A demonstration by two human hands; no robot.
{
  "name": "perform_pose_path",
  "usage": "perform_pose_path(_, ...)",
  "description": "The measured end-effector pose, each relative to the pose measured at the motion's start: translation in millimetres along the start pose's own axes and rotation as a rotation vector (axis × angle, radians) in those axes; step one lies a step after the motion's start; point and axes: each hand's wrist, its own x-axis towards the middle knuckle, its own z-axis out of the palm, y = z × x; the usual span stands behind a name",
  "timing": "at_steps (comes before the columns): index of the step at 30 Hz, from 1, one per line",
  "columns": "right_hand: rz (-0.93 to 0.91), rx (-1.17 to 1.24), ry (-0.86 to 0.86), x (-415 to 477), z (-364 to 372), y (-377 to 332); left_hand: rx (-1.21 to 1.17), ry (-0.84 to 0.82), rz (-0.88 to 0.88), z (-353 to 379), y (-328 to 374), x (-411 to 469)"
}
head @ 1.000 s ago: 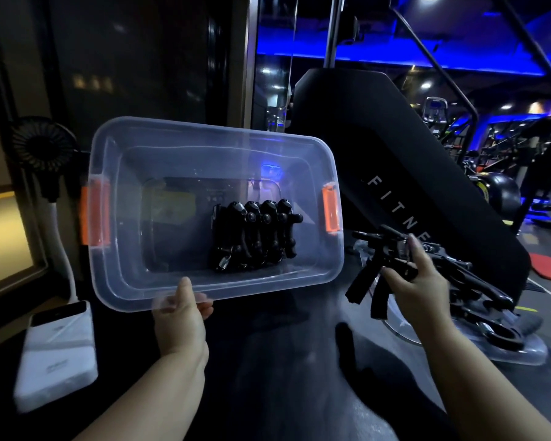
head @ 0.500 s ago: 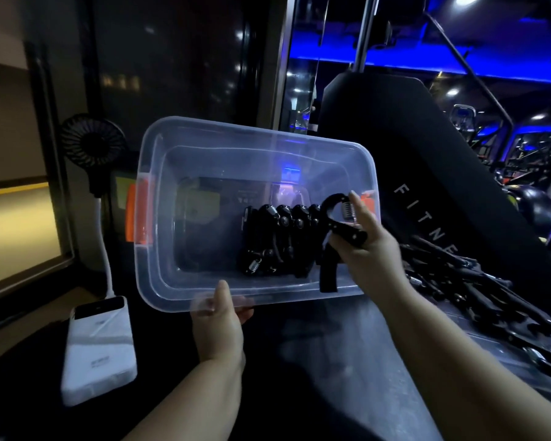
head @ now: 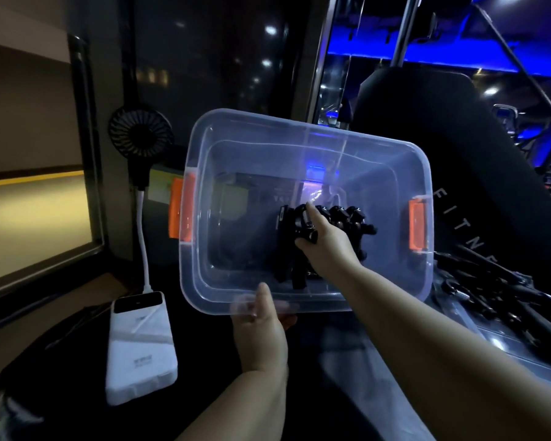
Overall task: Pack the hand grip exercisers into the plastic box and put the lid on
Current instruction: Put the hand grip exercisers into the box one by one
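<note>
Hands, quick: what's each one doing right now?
Left hand: closed, gripping the near rim of the plastic box.
Right hand: closed, holding a black hand grip exerciser inside the box.

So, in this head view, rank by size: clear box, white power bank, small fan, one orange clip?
1. clear box
2. white power bank, nearer the camera, so unsure against the fan
3. small fan
4. orange clip

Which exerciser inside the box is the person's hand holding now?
The leftmost exerciser of the row: the right hand grips its top, while the others lie beyond that hand, toward the right orange latch.
</note>
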Motion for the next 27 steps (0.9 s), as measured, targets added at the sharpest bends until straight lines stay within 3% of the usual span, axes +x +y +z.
perform_pose_path(14,-0.160,-0.558,0.037,37,21,-10,0.073,-0.010,-0.029,-1,-6,6)
perform_pose_path(27,-0.200,-0.759,0.096,56,28,-3,0.042,-0.034,-0.029,-2,-1,5)
